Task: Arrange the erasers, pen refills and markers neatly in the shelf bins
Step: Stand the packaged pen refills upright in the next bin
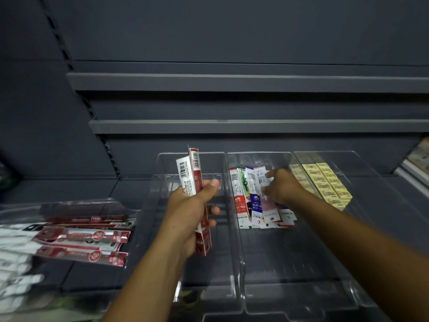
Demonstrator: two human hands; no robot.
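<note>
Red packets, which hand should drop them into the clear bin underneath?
Probably the left hand: it already grips the red packets above the left bin. The right hand is busy touching the mixed packets in the middle bin.

Unreadable print on the yellow erasers (325,182). Cannot make out the white packs (16,259), blurred, cut by the left edge. Cannot judge the grip of the right hand (282,187) on the mixed refills (241,201), blurred. Half hidden behind the left hand (185,212), the red refill packs (195,168)
</note>
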